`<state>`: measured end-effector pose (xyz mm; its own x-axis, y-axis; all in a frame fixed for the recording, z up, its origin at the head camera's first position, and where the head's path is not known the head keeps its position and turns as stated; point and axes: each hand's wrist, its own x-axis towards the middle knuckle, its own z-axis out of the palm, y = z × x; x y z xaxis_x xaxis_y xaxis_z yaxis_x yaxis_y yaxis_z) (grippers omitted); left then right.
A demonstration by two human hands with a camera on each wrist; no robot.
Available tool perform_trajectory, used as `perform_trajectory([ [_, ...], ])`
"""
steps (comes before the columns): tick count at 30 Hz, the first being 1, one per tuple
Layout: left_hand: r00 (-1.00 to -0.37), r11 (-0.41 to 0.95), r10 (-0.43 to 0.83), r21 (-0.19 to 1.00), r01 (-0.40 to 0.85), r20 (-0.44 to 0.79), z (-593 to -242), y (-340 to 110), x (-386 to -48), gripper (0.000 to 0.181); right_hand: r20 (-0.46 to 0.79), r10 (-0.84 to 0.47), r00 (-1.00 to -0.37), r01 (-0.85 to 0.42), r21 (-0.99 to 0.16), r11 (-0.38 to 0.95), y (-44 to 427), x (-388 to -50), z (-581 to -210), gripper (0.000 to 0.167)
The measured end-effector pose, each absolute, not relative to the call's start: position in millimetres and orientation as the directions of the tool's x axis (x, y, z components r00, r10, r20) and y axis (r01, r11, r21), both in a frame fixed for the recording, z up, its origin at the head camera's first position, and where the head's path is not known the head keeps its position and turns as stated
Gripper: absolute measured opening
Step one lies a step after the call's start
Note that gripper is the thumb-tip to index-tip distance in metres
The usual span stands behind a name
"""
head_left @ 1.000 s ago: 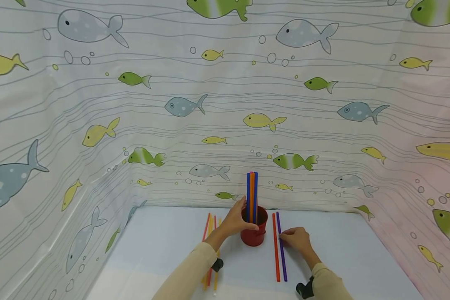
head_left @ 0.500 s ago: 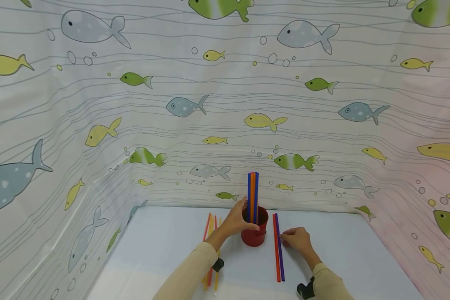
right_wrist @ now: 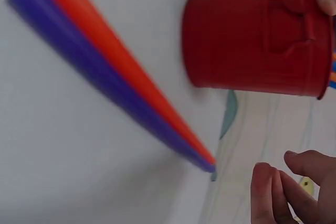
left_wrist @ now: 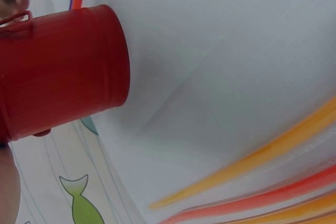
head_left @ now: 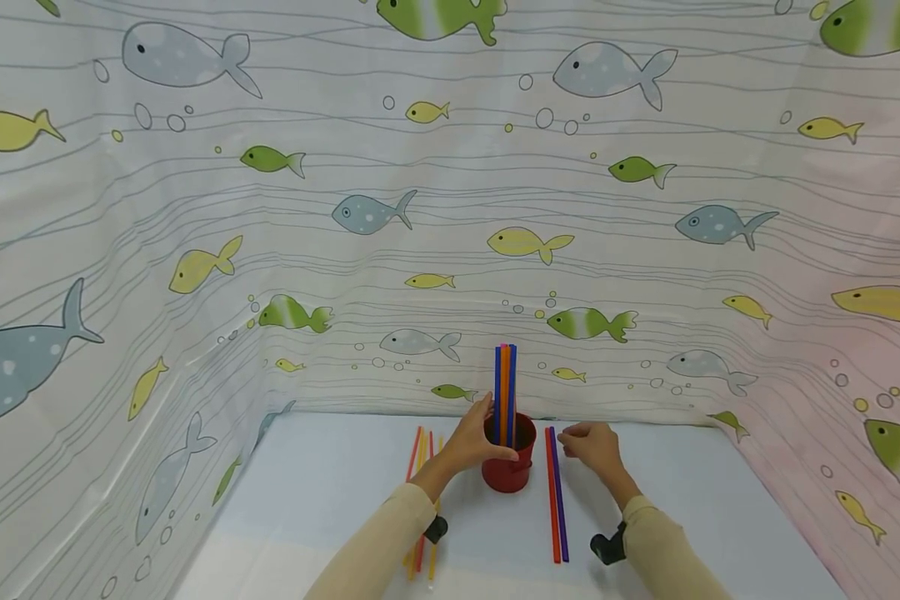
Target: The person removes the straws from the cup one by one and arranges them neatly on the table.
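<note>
My left hand [head_left: 471, 440] grips the rim of a small red bucket [head_left: 506, 473], thumb at the front. Blue and orange straws [head_left: 505, 392] stand upright in the bucket, with a bit of pink showing at their tops. To the right lie a red straw [head_left: 552, 500] and a purple straw [head_left: 560, 500], side by side and touching along much of their length. Close to their far ends is my right hand [head_left: 594, 446], fingers loosely bent and thumb apart. In the right wrist view, these fingers [right_wrist: 262, 192] hold nothing. The fingers behind the bucket are partly hidden.
Several yellow, orange and red straws [head_left: 422, 467] lie left of the bucket, partly under my left forearm. The white table [head_left: 307, 483] meets a fish-print curtain [head_left: 450, 250] at the back and sides. Both wrists carry black cameras.
The purple straw has shifted left against the red one. My right hand has moved away from its middle toward the far end. The left hand stays at the bucket.
</note>
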<state>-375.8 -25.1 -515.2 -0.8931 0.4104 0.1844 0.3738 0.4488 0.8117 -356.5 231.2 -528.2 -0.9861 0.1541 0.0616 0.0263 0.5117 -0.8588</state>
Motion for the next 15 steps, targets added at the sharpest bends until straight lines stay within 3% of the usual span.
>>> perform_trajectory([
  [15,-0.888,0.434,0.418,0.816,0.382,0.194,-514.4,-25.1,-376.3,0.119,0.236,0.057,-0.970,-0.170,-0.828,0.534,191.8,-370.5,-470.7,0.024],
])
